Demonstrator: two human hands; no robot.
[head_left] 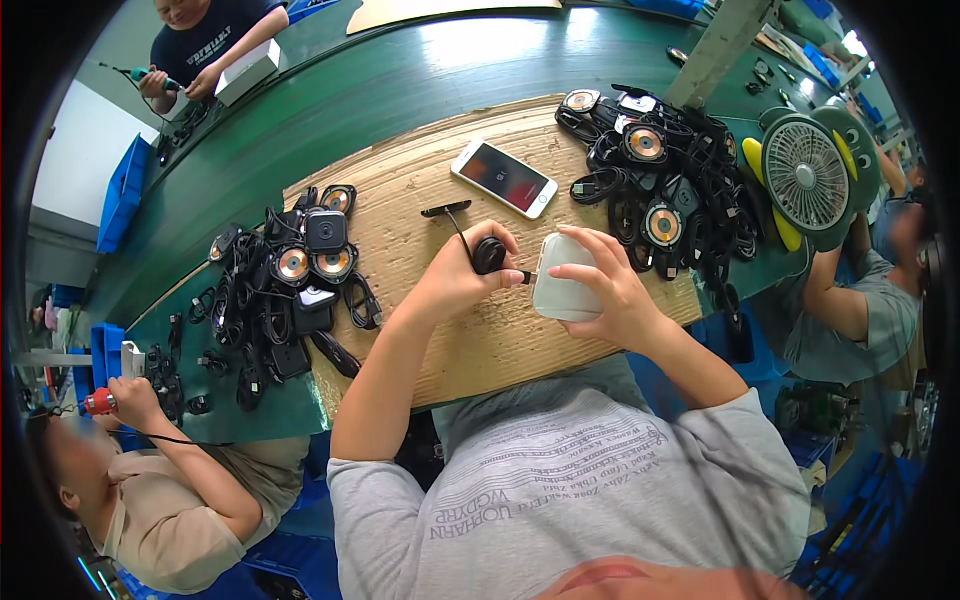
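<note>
My left hand [452, 280] is closed on a coiled black cable [489, 255]. From that cable a lead runs up to a thin, flat black piece [446, 209], seen edge-on above the cardboard. The cable's plug end, between thumb and fingers, points at the left side of a white rounded block [566, 290]. Plug and block meet or nearly meet; I cannot tell whether the plug is inserted. My right hand [622, 292] grips the block, fingers over its top and thumb below. Just beyond the hands a white-framed phone [503, 178] lies with its screen lit.
Cardboard [400, 190] covers the green bench [420, 75]. Piles of black cabled round pads, some with copper coils showing, flank me at left [292, 265] and right [645, 145]. A green fan [805, 172] stands far right. Co-workers sit left, right and across; two hold tools.
</note>
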